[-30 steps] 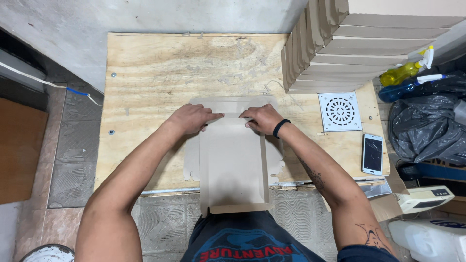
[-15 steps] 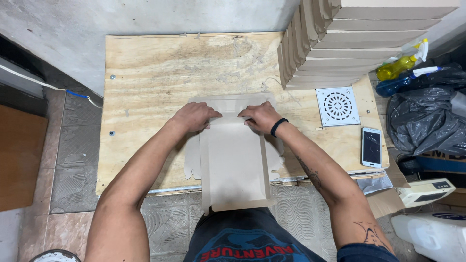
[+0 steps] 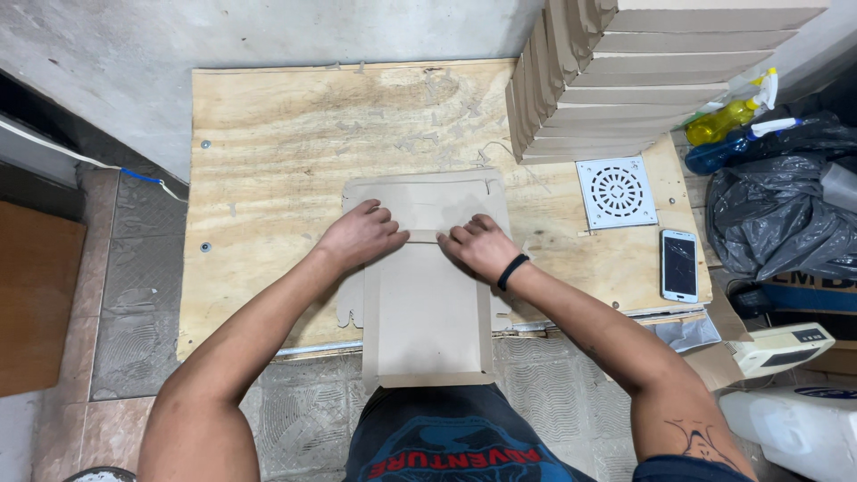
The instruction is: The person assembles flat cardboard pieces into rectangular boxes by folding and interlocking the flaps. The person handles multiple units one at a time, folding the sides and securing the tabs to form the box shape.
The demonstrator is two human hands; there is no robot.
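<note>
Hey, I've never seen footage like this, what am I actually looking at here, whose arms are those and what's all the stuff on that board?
There is no machine here. The picture comes from a camera worn on a person's head, looking straight down, so the two bare arms coming up from the bottom are that person's own.

The left hand and the right hand both press down on a flat brown cardboard box blank, at a crease across its middle. Nothing is lifted; the cardboard lies on a plywood board and hangs over its near edge.

Also on the board: a stack of folded cardboard boxes at the far right, a white square drain grate and a phone. Beyond the right edge are spray bottles and a black plastic bag.
</note>
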